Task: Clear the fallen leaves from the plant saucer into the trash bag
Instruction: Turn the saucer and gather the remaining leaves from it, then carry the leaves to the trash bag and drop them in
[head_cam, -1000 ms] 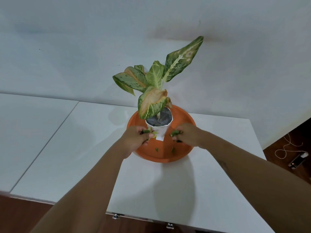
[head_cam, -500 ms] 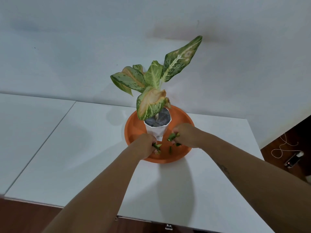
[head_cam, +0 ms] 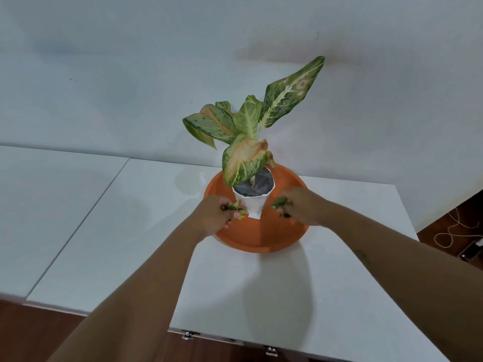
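An orange plant saucer (head_cam: 264,237) sits on the white table (head_cam: 300,296), with a white pot (head_cam: 252,205) holding a speckled green plant (head_cam: 245,142) in its middle. My left hand (head_cam: 214,218) is over the saucer's left rim, pinching a bunch of small green leaf pieces (head_cam: 236,209) beside the pot. On the pot's right side, my right hand (head_cam: 300,207) grips more green leaf pieces (head_cam: 279,202). The front floor of the saucer looks bare. No trash bag is in view.
A second white tabletop (head_cam: 52,205) joins on the left with a seam between them. A white wall stands close behind the plant. At the right, dark wood floor holds a white cord (head_cam: 454,228) and a small device (head_cam: 470,253). Metal latches (head_cam: 270,351) hang under the near table edge.
The two leaf bits that lay on the saucer's front floor are gone from it. My left hand dipped to the saucer floor and came back up beside the pot holding more pieces.
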The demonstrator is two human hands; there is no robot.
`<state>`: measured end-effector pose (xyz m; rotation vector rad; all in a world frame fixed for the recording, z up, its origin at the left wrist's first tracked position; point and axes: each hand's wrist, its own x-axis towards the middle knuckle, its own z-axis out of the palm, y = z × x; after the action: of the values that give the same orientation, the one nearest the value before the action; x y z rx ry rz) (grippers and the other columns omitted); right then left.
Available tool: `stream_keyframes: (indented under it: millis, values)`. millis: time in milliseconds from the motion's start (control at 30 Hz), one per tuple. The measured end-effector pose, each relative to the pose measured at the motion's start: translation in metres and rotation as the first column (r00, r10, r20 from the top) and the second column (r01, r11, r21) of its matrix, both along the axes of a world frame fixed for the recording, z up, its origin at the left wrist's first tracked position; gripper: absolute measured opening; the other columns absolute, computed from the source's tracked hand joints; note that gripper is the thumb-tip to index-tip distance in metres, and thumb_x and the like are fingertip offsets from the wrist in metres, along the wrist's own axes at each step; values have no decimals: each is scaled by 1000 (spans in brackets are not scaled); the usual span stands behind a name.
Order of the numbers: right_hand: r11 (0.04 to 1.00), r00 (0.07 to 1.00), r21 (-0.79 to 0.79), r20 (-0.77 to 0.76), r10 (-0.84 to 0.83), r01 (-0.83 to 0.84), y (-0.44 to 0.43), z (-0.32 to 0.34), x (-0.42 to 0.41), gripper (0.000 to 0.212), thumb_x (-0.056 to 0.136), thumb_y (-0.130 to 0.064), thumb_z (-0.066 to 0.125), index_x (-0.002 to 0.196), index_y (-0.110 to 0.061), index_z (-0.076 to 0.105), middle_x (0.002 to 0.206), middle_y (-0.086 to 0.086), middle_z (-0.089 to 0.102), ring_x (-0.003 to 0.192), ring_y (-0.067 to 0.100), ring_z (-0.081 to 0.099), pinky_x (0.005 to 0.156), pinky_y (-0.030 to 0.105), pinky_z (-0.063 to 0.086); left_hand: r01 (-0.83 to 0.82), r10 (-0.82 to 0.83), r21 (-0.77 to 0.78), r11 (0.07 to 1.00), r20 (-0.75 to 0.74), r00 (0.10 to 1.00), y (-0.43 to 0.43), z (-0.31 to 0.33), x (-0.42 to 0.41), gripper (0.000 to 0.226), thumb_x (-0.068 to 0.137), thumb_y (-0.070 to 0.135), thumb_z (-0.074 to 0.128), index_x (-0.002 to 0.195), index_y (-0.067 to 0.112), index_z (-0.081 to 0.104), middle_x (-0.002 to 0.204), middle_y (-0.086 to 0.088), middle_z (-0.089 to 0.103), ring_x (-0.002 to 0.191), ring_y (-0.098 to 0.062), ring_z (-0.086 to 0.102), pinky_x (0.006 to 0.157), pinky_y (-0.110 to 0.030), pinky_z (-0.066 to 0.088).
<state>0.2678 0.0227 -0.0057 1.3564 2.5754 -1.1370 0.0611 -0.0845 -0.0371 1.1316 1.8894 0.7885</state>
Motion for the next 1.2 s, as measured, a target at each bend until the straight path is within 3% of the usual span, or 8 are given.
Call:
stream_keyframes:
  millis: [100, 267, 400, 600, 800, 1033, 1200]
  values:
    - [995, 991, -42, -99, -95, 91, 7, 14, 6, 12, 91, -16, 62, 89, -5, 64, 85, 4, 66, 73, 12, 61, 62, 19, 42, -74, 71, 17, 997, 146, 987, 0, -4, 0, 17, 86, 17, 72, 93, 2, 70, 70, -6, 64, 60, -12, 59, 67, -23, 51]
    - [954, 931, -210, -251, -264, 213, 12, -1, 20, 20, 85, -21, 69, 93, -3, 67, 88, 13, 69, 76, 17, 61, 78, 33, 48, -129, 108, 36, 991, 351, 930, 1, -7, 13, 14, 86, 12, 72, 98, 5, 73, 73, -2, 65, 62, -10, 60, 58, -16, 50]
    - [890, 859, -395, -350, -374, 227, 11, -12, 35, 19, 86, -16, 69, 98, -1, 69, 84, 6, 65, 75, 15, 59, 78, 28, 50, -121, 91, 41, 992, 444, 892, 6, -9, 31, 18, 85, 10, 73, 101, 3, 72, 68, 3, 67, 58, -7, 59, 60, -18, 50]
    - [833, 783, -510, -419, -460, 216, 11, -9, 78, 17, 89, -10, 65, 101, 3, 66, 87, 5, 63, 72, 13, 57, 67, 20, 49, -110, 72, 51, 993, 477, 876, 20, -7, 78, 11, 84, 9, 73, 94, 3, 71, 74, -5, 67, 60, -10, 58, 60, -19, 51]
    - [806, 738, -556, -455, -498, 201, 14, -4, 151, 8, 90, -9, 63, 96, -3, 65, 94, 4, 63, 73, 15, 56, 69, 21, 50, -84, 57, 30, 996, 508, 859, 33, 0, 152, 13, 85, 8, 72, 95, -1, 71, 74, -6, 64, 61, -12, 56, 60, -18, 50]
    - [794, 719, -579, -471, -511, 186, 20, -10, 262, 4, 89, -9, 65, 91, -5, 67, 85, 2, 64, 69, 14, 56, 67, 23, 49, -71, 27, 64, 995, 519, 854, 41, 3, 268, 9, 86, 5, 70, 93, -1, 69, 71, -7, 61, 62, -15, 55, 63, -20, 51]
    - [793, 713, -575, -468, -523, 204, 18, -12, 351, 15, 90, -7, 63, 102, 3, 65, 79, 2, 61, 66, 12, 54, 63, 20, 49, -95, 50, 54, 994, 548, 835, 44, -7, 363, 10, 86, 6, 71, 93, -2, 70, 72, -8, 61, 62, -15, 55, 63, -20, 51]
